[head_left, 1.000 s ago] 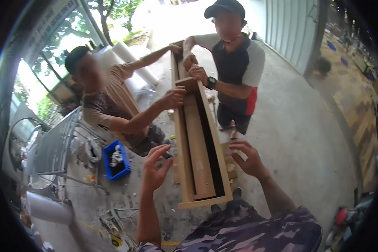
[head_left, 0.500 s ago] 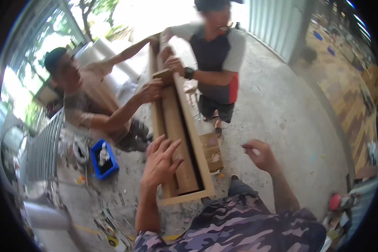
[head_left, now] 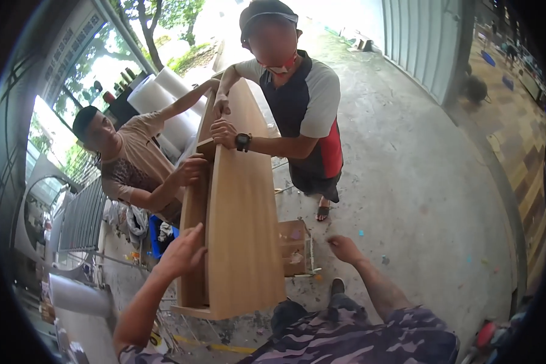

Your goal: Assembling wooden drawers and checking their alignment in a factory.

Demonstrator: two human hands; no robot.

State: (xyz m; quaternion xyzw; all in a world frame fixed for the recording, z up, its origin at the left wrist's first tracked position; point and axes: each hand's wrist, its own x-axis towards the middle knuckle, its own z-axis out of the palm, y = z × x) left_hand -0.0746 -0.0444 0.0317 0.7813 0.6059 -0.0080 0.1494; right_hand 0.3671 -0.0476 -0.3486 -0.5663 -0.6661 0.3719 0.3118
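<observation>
- A long wooden cabinet [head_left: 242, 200] of pale brown board stands tilted in the middle of the view, its broad flat panel facing right and its open, framed side facing left.
- The near end of the cabinet sits low in front of the wearer; the far end rises toward two other people.
- The wearer's left hand [head_left: 182, 252] lies against the left edge of the cabinet's frame, fingers spread and flat on the wood, pressing rather than gripping round anything.
- The wearer's right hand [head_left: 344, 247] hangs free to the right of the cabinet, apart from it, fingers loosely curled and holding nothing that shows.
- Both forearms come up from the lower edge, out of camouflage-patterned sleeves [head_left: 370, 340].
- A person in a dark and grey shirt with red side panels [head_left: 306, 115] stands at the far end, both hands on the cabinet's top edge, a watch on one wrist.
- A second person in a tan shirt [head_left: 136, 161] leans in from the left, one hand on the cabinet's left side and the other arm stretched up to its far end.
- Just right of the cabinet, low down, stands a small wooden box [head_left: 294, 249] spattered with paint.
- A blue crate [head_left: 158, 233] sits on the concrete floor [head_left: 418, 182] to the left, partly hidden behind the cabinet.
- Rolls of bubble wrap [head_left: 164, 97] stand behind the person in tan.
- A corrugated metal wall [head_left: 428, 42] runs along the upper right.
</observation>
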